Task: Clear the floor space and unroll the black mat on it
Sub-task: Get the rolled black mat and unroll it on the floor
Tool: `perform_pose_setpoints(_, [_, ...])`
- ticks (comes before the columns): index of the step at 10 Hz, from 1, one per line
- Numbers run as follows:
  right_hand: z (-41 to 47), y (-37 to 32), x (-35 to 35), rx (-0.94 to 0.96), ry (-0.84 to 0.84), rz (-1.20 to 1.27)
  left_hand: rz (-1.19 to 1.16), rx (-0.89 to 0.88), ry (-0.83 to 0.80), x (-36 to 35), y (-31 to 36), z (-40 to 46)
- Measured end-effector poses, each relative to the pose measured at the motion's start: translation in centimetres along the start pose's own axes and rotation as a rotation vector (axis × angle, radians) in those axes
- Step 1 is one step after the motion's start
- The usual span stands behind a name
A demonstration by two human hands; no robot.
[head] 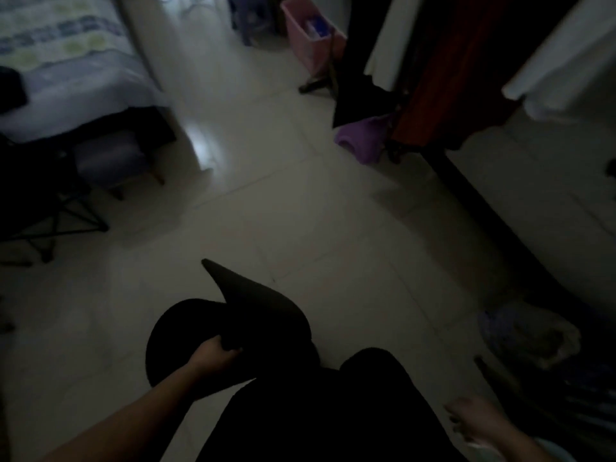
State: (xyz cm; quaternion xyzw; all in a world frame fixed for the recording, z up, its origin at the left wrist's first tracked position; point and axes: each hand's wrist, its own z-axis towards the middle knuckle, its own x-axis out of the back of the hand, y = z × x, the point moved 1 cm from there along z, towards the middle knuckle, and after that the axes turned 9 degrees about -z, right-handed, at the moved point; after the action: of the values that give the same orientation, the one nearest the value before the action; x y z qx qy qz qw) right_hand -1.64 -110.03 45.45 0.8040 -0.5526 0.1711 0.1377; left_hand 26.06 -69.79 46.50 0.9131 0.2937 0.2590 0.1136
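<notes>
The black mat (260,305) is partly rolled and hangs low over the pale tiled floor (300,221), with one loose corner curling up and away from me. My left hand (213,356) is shut on the mat's edge near the roll. My right hand (473,421) shows dimly at the lower right, apart from the mat, its fingers loosely spread and holding nothing. A dark shape at the bottom middle (350,411) hides the mat's near end; I cannot tell whether it is mat or clothing.
A bed (66,78) stands at the upper left with a black folding chair (40,208) and a stool (110,158) in front. A pink bin (300,35), a purple rolled mat (360,141), hanging clothes (433,78) and a plastic bag (526,331) line the right side.
</notes>
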Motion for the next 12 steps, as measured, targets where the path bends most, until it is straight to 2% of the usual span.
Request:
perform_pose_setpoints(1, [5.5,-6.9,5.1,0.097,-0.110,0.000,-0.106,0.038,-0.006,0.4,0.8,-0.6])
perform_pose_setpoints(2, [8.9,-15.6,9.5,0.244,-0.003,-0.095,-0.184,0.071,0.017,0.3,1.0,-0.6])
perform_pose_setpoints(4, [9.5,-31.6,17.3,0.573,-0.043,-0.296,-0.301,0.216,0.114,-1.5,4.2,0.6])
perform_pose_setpoints(5, [9.9,-35.8,21.6,0.659,-0.052,-0.464,-0.332,0.289,0.171,-1.8,6.7,1.7])
perform_pose_setpoints(6, [11.2,-38.0,26.4,0.640,-0.077,-0.648,-0.405,0.347,0.204,-2.2,9.0,2.9])
perform_pose_setpoints(8, [14.6,-41.4,33.6,0.443,-0.067,-0.759,-0.610,0.432,0.305,-2.7,12.9,5.0])
perform_pose_setpoints(10, [15.1,-49.1,33.7,0.407,-0.121,-0.819,-0.893,0.514,0.347,0.4,15.4,10.0])
perform_pose_setpoints(12, [13.3,-63.2,30.2,0.492,-0.112,-0.918,-0.983,0.531,0.355,8.4,15.3,16.0])
